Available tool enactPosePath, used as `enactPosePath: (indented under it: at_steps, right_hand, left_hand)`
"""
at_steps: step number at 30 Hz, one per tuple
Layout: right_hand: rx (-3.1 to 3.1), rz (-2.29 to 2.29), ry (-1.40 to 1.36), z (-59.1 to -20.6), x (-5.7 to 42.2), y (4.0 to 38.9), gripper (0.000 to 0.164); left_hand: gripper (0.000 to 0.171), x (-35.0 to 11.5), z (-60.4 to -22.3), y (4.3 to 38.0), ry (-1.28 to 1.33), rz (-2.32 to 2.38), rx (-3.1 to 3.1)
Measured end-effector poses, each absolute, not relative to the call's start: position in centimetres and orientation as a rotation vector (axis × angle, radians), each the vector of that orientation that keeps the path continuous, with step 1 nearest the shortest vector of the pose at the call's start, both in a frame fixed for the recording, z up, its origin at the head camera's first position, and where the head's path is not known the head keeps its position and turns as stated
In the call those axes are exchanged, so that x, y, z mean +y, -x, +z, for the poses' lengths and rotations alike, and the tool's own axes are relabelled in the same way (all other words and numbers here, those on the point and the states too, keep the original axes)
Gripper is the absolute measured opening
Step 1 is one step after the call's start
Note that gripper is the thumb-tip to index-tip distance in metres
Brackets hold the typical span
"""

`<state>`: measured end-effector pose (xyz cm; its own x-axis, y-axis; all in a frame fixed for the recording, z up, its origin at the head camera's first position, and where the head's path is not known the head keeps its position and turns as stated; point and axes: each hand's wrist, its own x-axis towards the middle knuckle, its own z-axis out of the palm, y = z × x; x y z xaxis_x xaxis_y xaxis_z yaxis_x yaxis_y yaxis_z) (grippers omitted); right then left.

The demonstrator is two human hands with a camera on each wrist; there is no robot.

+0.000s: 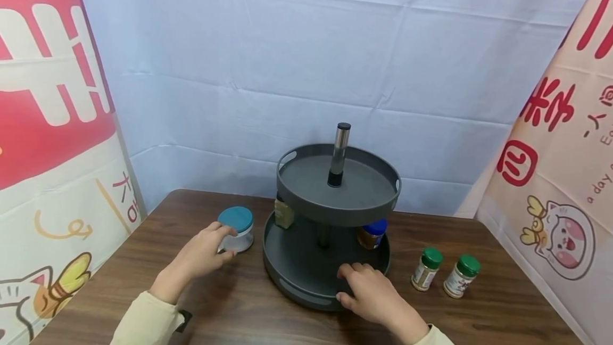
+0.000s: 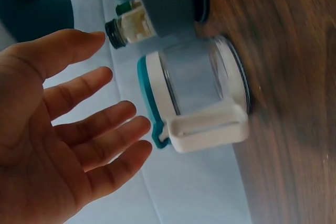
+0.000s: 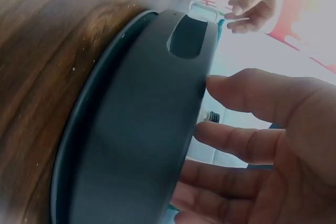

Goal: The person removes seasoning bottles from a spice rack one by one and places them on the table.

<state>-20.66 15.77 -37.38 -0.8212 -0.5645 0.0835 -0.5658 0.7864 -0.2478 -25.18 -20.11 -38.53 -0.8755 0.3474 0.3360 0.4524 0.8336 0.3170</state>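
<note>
My left hand (image 1: 203,252) is beside a clear jar (image 1: 244,239) with a teal lid and a white handle. In the left wrist view its fingers are spread, with the jar (image 2: 194,82) just beyond the fingertips. My right hand (image 1: 371,294) is at the front right of a dark grey two-tier turntable (image 1: 306,298). Its thumb and fingertips sit right at the lower tier's rim (image 3: 136,114) in the right wrist view, fingers loosely bent. On the lower tier stand a pale spice jar (image 1: 283,214) with a dark cap and a brown-filled jar (image 1: 370,237) with a blue lid.
Two green-capped spice jars (image 1: 426,269) stand on the brown wooden table (image 1: 230,307), right of the turntable. The upper tier (image 1: 306,172) carries nothing around its metal post (image 1: 340,148). A pale blue cloth (image 1: 306,57) hangs behind, with printed cloths at both sides.
</note>
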Motion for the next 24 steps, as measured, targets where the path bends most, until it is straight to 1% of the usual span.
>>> enactPosePath:
  at_steps: [3, 7, 15, 24]
  right_hand:
    - [-2.955, 0.408, -0.973, -37.6, 15.4, 20.8, 0.027]
    - [-2.958, 0.433, -1.028, -37.9, 15.1, 20.8, 0.026]
    - [-2.818, 0.394, -1.100, -38.7, 14.0, 20.7, 0.015]
    - [-2.743, 0.376, -1.150, -39.5, 14.0, 20.7, 0.016]
  left_hand:
    - [0.035, -19.5, -38.7, 25.3, 0.648, -0.592, -2.758]
    - [0.038, -18.7, -39.0, 25.4, 0.674, -0.596, -2.783]
    - [0.033, -17.7, -40.0, 25.7, 0.767, -0.691, -2.857]
    - [0.034, -17.5, -40.2, 25.9, 0.759, -0.701, -2.864]
